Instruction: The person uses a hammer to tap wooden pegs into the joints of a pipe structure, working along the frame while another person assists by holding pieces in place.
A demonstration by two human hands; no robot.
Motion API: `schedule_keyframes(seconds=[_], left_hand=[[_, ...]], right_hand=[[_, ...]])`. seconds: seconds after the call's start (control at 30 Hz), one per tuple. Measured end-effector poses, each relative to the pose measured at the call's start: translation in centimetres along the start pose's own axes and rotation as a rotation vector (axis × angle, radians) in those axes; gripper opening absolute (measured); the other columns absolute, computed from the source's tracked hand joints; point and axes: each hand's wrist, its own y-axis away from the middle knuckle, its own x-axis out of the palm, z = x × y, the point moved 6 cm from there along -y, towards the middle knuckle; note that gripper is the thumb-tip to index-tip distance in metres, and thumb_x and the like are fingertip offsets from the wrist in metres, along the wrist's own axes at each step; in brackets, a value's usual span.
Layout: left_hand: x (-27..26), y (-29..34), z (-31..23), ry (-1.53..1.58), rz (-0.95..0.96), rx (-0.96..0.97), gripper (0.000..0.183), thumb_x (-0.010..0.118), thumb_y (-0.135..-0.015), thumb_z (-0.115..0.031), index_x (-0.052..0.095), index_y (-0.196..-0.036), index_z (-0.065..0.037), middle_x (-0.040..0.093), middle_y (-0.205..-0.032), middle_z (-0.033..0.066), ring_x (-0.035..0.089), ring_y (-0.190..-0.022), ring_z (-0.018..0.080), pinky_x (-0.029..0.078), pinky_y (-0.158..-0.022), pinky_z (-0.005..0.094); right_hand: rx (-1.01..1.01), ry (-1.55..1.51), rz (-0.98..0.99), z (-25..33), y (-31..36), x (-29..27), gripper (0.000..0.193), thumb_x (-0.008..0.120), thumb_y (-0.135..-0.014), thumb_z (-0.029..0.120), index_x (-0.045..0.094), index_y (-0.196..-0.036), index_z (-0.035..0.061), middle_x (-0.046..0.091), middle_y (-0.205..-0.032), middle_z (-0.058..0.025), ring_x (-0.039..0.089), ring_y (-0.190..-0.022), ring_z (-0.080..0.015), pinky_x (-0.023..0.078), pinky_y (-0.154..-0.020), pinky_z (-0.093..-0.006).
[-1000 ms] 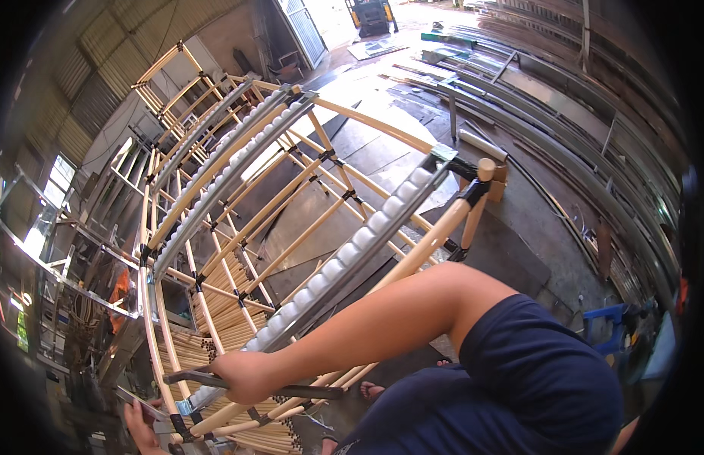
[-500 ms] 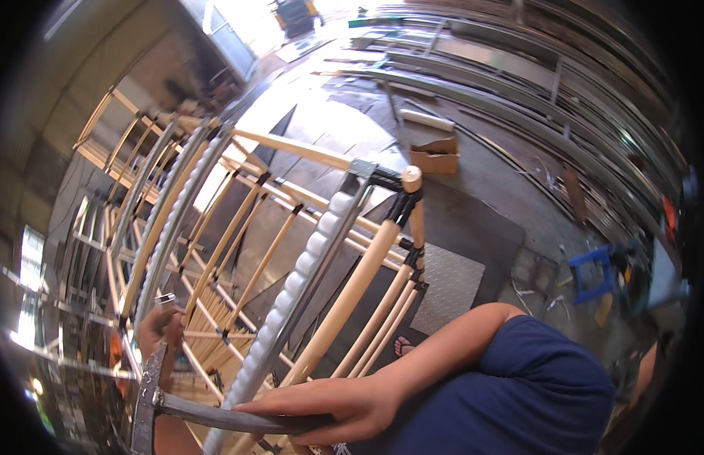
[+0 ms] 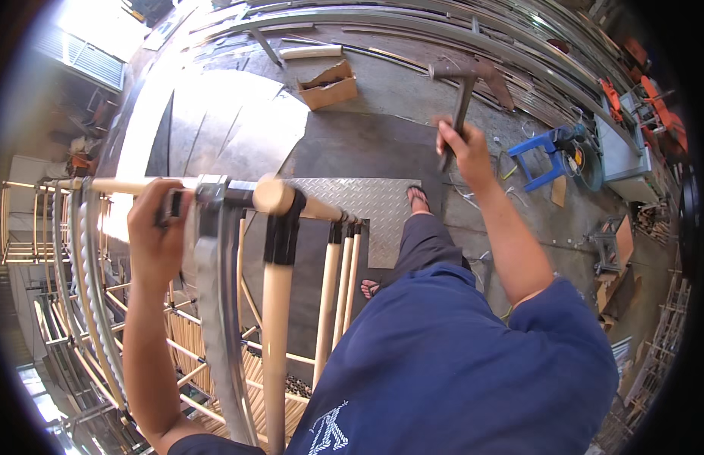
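My right hand [image 3: 464,152] is raised out over the floor, its fingers wrapped round the handle of a hammer [image 3: 464,95]. The hammer's head is uppermost, with the handle slanting below it. My left hand [image 3: 156,227] is at the top corner of a rack of cream pipes [image 3: 276,326] with black joints [image 3: 282,235]. A small dark and silver metal piece [image 3: 172,205] shows between its closed fingers; blur hides its exact kind. Just right of that hand, a silver metal bracket [image 3: 212,189] sits on the top crossbar, above a grey metal track [image 3: 219,303].
Beyond the rack stands an open cardboard box [image 3: 329,85]. A tread-patterned metal plate [image 3: 359,201] lies by my feet. To the right are a blue stool [image 3: 540,158] and a fan [image 3: 583,163]. Long metal bars [image 3: 367,19] are stacked along the back.
My view has swung to the right. The hammer has gone from low over the rack to raised at the right. My left hand has moved up to the rack's near top corner.
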Motion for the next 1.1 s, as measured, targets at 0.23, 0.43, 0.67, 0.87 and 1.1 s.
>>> schedule_keyframes(seconds=[0.23,0.43,0.67,0.87,1.1], left_hand=[[-4.4,-7.7,7.6,-0.404,-0.066,-0.274,0.023,0.062,-0.102,-0.018,0.063,-0.09,0.002,0.061,-0.074,0.0082,0.055,-0.07,0.0127,0.043,-0.063,0.0293],[-13.7,5.6,21.0,-0.534,-0.447,-0.868,0.034,0.073,-0.093,-0.033,0.062,-0.081,-0.004,0.061,-0.073,0.0056,0.058,-0.073,0.021,0.046,-0.07,0.041],[-4.0,1.9,22.0,-0.043,-0.813,-1.207,0.027,0.08,-0.085,-0.024,0.064,-0.083,-0.003,0.062,-0.068,0.004,0.056,-0.053,0.0153,0.048,-0.053,0.0335],[-2.3,0.4,16.8,0.198,-0.93,-1.384,0.037,0.083,-0.079,-0.031,0.068,-0.074,0.003,0.062,-0.066,0.0061,0.061,-0.053,0.0177,0.048,-0.052,0.033],[-2.0,-0.3,16.7,0.214,-0.982,-1.296,0.034,0.083,-0.078,-0.034,0.069,-0.079,-0.004,0.061,-0.072,0.0003,0.051,-0.058,0.0104,0.04,-0.053,0.0307]], right_hand=[[1.172,0.85,0.01,-42.8,14.0,-25.3,0.035,0.069,-0.091,0.034,0.075,-0.093,0.0001,0.07,-0.07,-0.0185,0.069,-0.06,-0.0311,0.054,-0.058,-0.0457],[1.762,0.601,0.581,-42.0,15.1,-32.2,0.031,0.051,-0.098,0.021,0.062,-0.077,0.0007,0.056,-0.061,-0.0179,0.054,-0.047,-0.0332,0.039,-0.042,-0.0511],[0.879,1.38,1.049,-55.7,-7.8,-35.3,0.013,0.066,-0.074,-0.002,0.073,-0.083,-0.0078,0.073,-0.084,-0.0233,0.074,-0.076,-0.0336,0.058,-0.068,-0.047],[0.55,1.24,0.951,-36.7,-30.3,-0.7,0.029,0.064,-0.079,0.011,0.073,-0.099,-0.0067,0.071,-0.107,-0.0295,0.071,-0.105,-0.0387,0.056,-0.09,-0.0438],[-0.216,0.393,1.434,-3.7,-27.7,38.1,0.053,0.059,-0.099,0.021,0.044,-0.146,0.0022,0.064,-0.118,-0.0316,0.061,-0.11,-0.0489,0.049,-0.094,-0.0484]])
